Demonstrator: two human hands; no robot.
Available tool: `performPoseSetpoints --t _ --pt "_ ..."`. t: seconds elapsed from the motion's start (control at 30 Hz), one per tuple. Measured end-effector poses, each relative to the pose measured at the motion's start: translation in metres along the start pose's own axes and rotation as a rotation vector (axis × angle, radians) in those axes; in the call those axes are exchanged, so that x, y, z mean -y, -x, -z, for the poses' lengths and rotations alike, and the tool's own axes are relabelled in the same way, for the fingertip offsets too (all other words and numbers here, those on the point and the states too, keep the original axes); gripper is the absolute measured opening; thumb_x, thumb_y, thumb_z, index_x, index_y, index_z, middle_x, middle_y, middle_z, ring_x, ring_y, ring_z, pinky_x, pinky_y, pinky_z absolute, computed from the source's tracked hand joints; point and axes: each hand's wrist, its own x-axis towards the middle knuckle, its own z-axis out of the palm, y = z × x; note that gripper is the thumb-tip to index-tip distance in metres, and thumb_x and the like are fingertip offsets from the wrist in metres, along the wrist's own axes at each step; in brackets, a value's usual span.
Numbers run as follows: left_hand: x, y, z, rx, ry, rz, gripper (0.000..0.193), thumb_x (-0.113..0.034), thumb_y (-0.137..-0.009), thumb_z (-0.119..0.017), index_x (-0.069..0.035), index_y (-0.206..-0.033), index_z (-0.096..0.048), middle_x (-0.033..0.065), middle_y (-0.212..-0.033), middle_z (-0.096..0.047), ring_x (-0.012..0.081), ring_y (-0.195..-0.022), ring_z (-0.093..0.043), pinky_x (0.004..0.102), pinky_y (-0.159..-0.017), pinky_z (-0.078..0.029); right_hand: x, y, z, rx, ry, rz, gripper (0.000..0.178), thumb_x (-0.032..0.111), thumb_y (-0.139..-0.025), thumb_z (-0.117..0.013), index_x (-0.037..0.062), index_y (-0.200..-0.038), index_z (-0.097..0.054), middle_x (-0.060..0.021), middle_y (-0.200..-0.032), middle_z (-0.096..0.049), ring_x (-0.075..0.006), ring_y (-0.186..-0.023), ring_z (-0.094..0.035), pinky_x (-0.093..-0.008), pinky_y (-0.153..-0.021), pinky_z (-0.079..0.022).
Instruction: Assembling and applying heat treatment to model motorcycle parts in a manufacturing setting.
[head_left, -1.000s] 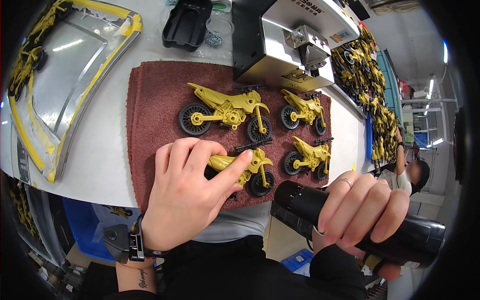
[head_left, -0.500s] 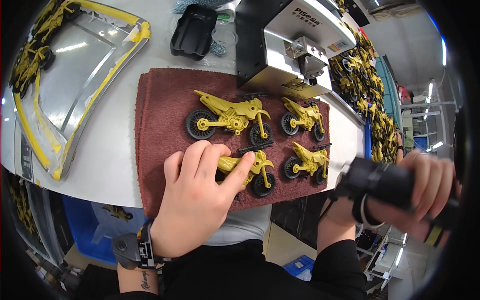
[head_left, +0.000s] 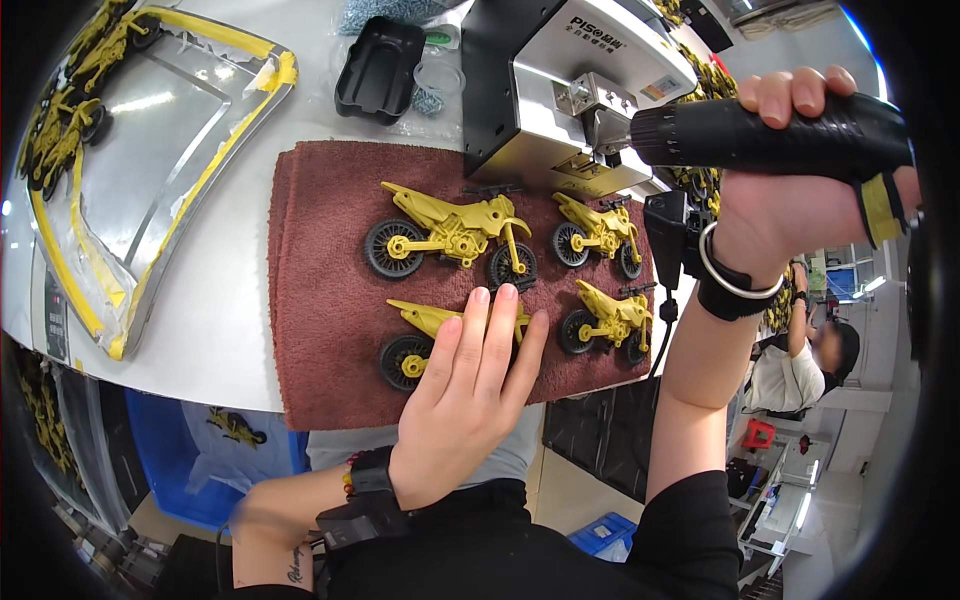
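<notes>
My left hand (head_left: 462,425) lies with its fingers stretched out over the near-left yellow toy motorcycle (head_left: 424,317), covering its middle and much of its front. Raised at the right, my right hand (head_left: 785,215) is wrapped round a black electric screwdriver (head_left: 750,137). The screwdriver points left, its nose at the metal head of a silver and black screw feeder (head_left: 560,95). Whether the tip touches the feeder I cannot tell. Three more toy motorcycles lie on a brown towel (head_left: 320,260): one at far left (head_left: 462,226), one at far right (head_left: 598,232), one at near right (head_left: 615,315).
Beyond the towel stand a black tray (head_left: 380,70) and a clear cup (head_left: 440,78) by loose screws. A taped metal panel (head_left: 190,130) with toy motorcycles is at left. A blue bin (head_left: 180,470) sits below the table. Another person (head_left: 800,370) is at far right.
My right hand has swung up and left, bringing the screwdriver to the screw feeder. My left hand has shifted right over the near-left motorcycle, its fingers straighter, uncovering the rear wheel.
</notes>
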Motion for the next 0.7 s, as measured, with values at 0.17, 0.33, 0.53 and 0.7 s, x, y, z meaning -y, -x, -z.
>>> performPoseSetpoints --t 0.17,0.33,0.53,0.7 --pt "-0.004 -0.002 -0.004 -0.054 -0.075 0.034 0.04 -0.015 -0.084 -0.045 -0.014 -0.123 -0.054 0.0133 -0.125 -0.053 0.0265 -0.114 -0.053 0.0395 -0.103 -0.032 -0.005 0.006 -0.002 0.007 0.003 -0.027 0.067 0.065 -0.068 -0.058 0.0042 -0.095 -0.048 -0.0058 -0.076 -0.046 -0.0183 -0.065 -0.044 -0.033 -0.07 -0.034" --pt "-0.001 -0.002 -0.008 -0.09 -0.092 0.019 0.036 -0.015 -0.087 -0.044 -0.014 -0.122 -0.054 0.0137 -0.123 -0.054 0.0267 -0.112 -0.054 0.0386 -0.101 -0.034 0.003 0.043 -0.053 0.025 0.002 -0.023 0.045 0.036 -0.068 -0.072 0.0081 -0.088 -0.043 -0.0003 -0.072 -0.048 -0.0126 -0.056 -0.049 -0.0265 -0.061 -0.038" --pt "-0.001 0.001 -0.01 -0.085 -0.056 0.034 0.038 -0.022 -0.088 -0.046 -0.014 -0.125 -0.051 0.0155 -0.123 -0.054 0.028 -0.114 -0.053 0.0384 -0.099 -0.035 -0.015 0.074 -0.105 -0.024 -0.109 -0.014 0.035 0.023 -0.07 -0.072 0.0066 -0.083 -0.044 -0.0063 -0.058 -0.052 -0.0193 -0.045 -0.053 -0.0314 -0.046 -0.047" --pt "0.001 0.003 -0.012 -0.059 0.048 0.017 0.041 -0.023 -0.09 -0.043 -0.01 -0.128 -0.048 0.0209 -0.129 -0.048 0.0326 -0.119 -0.047 0.0412 -0.098 -0.035 -0.032 0.077 -0.108 0.126 -0.043 -0.035 0.035 0.028 -0.077 -0.069 0.0048 -0.088 -0.045 -0.0085 -0.067 -0.056 -0.0208 -0.052 -0.058 -0.0316 -0.05 -0.05"
